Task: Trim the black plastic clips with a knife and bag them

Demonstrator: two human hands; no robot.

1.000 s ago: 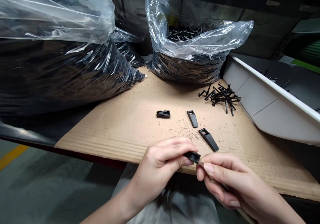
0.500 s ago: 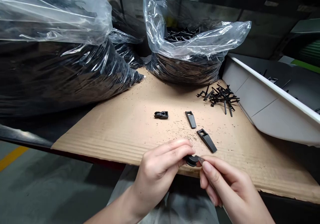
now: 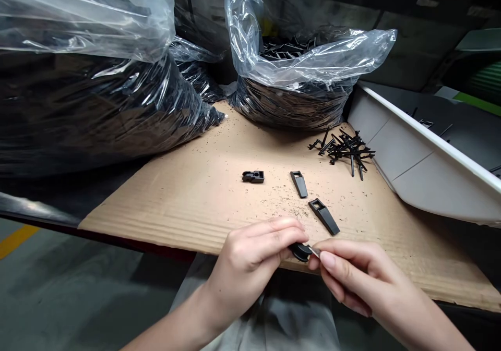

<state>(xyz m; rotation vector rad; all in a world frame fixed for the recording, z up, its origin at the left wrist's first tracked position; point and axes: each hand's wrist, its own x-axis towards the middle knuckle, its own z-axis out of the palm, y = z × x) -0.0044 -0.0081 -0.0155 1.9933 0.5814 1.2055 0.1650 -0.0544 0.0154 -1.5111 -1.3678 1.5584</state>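
My left hand [image 3: 258,252] is closed around a black plastic part with a rounded, grooved end [image 3: 300,252]; the fingers hide the rest of it. In a pinch of thumb and fingers, my right hand [image 3: 352,273] grips a thin, pointed metal blade [image 3: 314,251]. The blade's tip meets the edge of the rounded end. Just beyond the hands lie two tapered black plastic pieces, a nearer one [image 3: 324,216] and a farther one [image 3: 299,184], each with a square hole. To their left sits a black jointed part [image 3: 253,177].
Cardboard [image 3: 188,184] covers the work surface, scattered with black shavings. An open plastic bag [image 3: 293,100] of black parts stands behind, and a larger bag [image 3: 86,111] at left. A pile of thin black pieces [image 3: 346,150] lies beside a grey bin [image 3: 415,158].
My right hand has turned slightly and its forearm has swung to the right, the blade staying at the part's edge. My left hand keeps its hold. The view has shifted a little.
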